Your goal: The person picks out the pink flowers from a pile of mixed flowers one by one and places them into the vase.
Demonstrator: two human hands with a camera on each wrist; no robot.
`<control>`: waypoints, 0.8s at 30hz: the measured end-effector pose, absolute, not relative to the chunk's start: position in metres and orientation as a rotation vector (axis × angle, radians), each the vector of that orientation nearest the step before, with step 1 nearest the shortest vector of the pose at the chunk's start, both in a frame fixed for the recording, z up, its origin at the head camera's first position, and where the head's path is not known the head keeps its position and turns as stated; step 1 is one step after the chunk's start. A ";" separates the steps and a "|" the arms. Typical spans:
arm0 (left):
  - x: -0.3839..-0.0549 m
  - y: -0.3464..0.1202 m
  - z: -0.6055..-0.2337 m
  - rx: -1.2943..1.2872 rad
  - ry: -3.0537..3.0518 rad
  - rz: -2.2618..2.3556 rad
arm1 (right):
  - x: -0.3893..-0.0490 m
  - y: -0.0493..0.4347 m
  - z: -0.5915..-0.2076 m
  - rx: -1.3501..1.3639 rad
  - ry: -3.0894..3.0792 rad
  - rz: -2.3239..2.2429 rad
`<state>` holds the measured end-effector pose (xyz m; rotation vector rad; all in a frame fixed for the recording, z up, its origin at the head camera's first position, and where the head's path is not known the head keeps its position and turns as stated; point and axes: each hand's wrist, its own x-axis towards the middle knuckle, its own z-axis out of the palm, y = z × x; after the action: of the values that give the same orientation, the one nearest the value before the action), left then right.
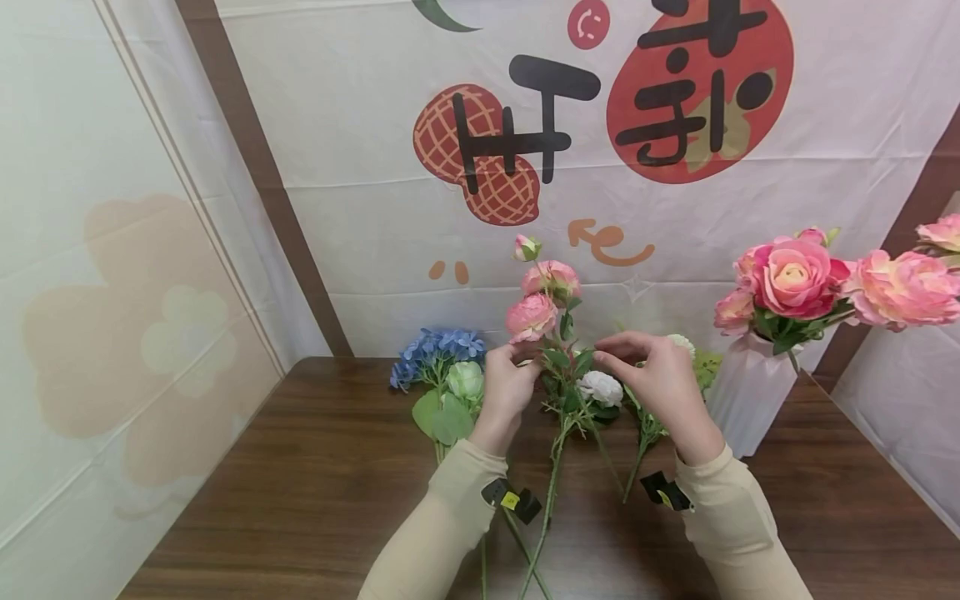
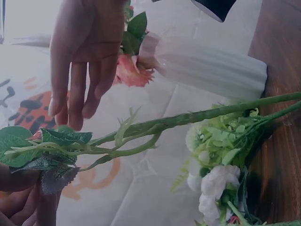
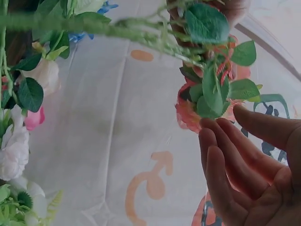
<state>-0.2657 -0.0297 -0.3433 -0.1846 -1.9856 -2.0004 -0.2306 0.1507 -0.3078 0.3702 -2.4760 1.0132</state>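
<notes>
A long-stemmed pink peony (image 1: 531, 317) with a second bloom, a bud and green leaves stands raised over the table's middle. My left hand (image 1: 507, 395) grips its stem just under the blooms; the leaves (image 2: 59, 146) partly hide those fingers in the left wrist view. On the other side, my right hand (image 1: 663, 385) is at the upper leaves (image 3: 214, 94), thumb and fingers extended and apart. Its fingertips are close to the leaves and lower petals; whether they touch cannot be told. The green stem (image 1: 553, 483) runs down toward the table's near edge.
Blue hydrangea (image 1: 442, 350) and a pale green rose (image 1: 465, 379) lie left of the hands. A white flower (image 1: 600, 388) and light green sprigs (image 1: 705, 367) lie at the right. A white vase (image 1: 750, 396) of pink flowers stands on the brown table (image 1: 315, 492), before a printed cloth backdrop.
</notes>
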 end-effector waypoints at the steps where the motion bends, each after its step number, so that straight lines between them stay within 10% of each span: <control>1: -0.264 -0.030 -0.343 -0.177 -1.984 -2.000 | -0.230 0.149 -0.308 0.384 -2.479 1.018; 24: -0.252 -0.021 -0.341 -0.275 -1.772 -2.060 | -0.222 0.143 -0.308 0.487 -2.544 1.062</control>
<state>-0.2523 -0.0211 -0.3414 -0.2748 -1.7716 -2.0602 -0.2223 0.1426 -0.3076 0.4870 -2.5442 1.0620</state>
